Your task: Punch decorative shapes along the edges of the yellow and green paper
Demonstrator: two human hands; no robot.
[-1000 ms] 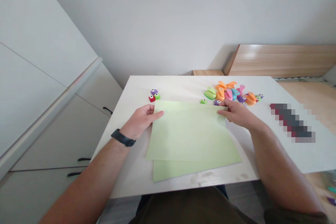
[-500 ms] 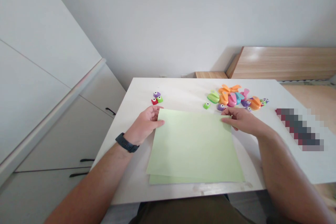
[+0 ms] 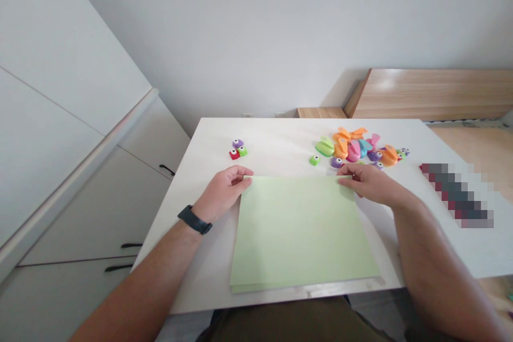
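Note:
Light green sheets of paper (image 3: 300, 230) lie one over another near the front edge of the white table, almost lined up, with a thin strip of the lower sheet showing at the bottom left. My left hand (image 3: 228, 187), below a dark wristband, pinches the far left corner between thumb and fingers. The far right corner is gripped by my right hand (image 3: 366, 181), thumb on top and fingers behind the edge. Just beyond the left hand sits a small cluster of googly-eyed toy pieces, one of them red (image 3: 234, 154).
Past my right hand lies a pile of colourful plastic toy parts, including a green one (image 3: 325, 146) and an orange one (image 3: 388, 155). A pixelated item (image 3: 457, 195) rests at the right of the table (image 3: 280, 139). White cabinets (image 3: 80, 187) stand at the left.
The top sheet's far left corner has come down toward me and slightly right with my left hand. The sheets' near edges now line up more closely. My right hand has barely moved.

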